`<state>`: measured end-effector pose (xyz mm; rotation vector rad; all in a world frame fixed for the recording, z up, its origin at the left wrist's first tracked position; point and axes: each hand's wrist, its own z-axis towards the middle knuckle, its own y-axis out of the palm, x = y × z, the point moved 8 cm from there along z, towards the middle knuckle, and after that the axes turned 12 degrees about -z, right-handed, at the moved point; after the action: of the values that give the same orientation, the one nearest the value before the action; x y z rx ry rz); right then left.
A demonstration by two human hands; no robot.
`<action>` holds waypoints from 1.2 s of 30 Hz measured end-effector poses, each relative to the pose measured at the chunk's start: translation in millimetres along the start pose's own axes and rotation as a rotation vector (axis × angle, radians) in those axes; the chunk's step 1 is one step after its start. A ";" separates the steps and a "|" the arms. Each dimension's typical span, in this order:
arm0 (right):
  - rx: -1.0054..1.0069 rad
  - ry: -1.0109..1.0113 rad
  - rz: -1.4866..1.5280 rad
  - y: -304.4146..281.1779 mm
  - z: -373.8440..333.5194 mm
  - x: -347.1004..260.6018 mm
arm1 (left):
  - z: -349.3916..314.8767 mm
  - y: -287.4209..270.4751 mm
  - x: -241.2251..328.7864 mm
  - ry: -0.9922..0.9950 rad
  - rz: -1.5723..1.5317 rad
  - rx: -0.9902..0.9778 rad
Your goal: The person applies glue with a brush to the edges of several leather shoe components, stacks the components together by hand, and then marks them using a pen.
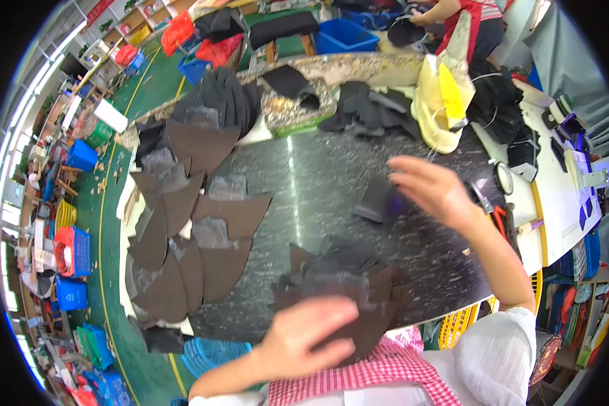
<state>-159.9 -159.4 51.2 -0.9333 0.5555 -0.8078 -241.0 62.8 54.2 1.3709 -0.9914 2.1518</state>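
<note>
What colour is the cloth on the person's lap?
The cloth is red-and-white checked, seen best in the head view.

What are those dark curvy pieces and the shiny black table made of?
Dark pieces: probably thin felt or leather-like sheet, matte, lying flat, overlapping, cut edges sharp. Table: seemingly polished stone or laminate, glossy, with pale flecks and a bright light streak.

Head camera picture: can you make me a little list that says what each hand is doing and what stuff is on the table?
left hand: rests flat on a fanned stack of dark pieces at the near table edge
right hand: fingers bent over one dark piece, lifted a little
table: dark, shiny, speckled
left side: rows of brown curved pieces, overlapping
far side: yellow bag, more dark pieces
background: another person at blue bins
</note>
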 end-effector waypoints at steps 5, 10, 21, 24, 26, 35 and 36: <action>-0.086 0.226 0.468 -47.6 16.1 -77.3 | 11.1 -28.3 -10.5 -0.052 -0.148 0.266; -0.216 0.334 0.830 6.8 -22.1 -116.4 | -33.4 -1.2 -47.6 -0.378 -0.464 0.260; -0.131 0.670 0.514 34.1 -49.1 -107.4 | -19.7 -10.2 -44.2 -0.221 0.111 0.368; -0.098 0.695 0.520 33.4 -52.6 -106.3 | -15.7 -9.4 -43.2 -0.194 0.210 0.333; -0.082 0.687 0.521 33.9 -53.3 -105.7 | -13.7 -8.9 -44.0 -0.199 0.215 0.312; -0.077 0.617 0.486 33.1 -48.9 -103.7 | -3.8 -5.5 -44.9 -0.212 0.313 0.228; -0.097 0.629 0.500 34.1 -47.8 -103.2 | -2.7 -5.6 -44.9 -0.219 0.340 0.219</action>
<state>-242.8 -87.4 6.1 -0.5700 1.3261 -0.6078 -219.3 70.3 15.1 1.6720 -1.1710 2.4566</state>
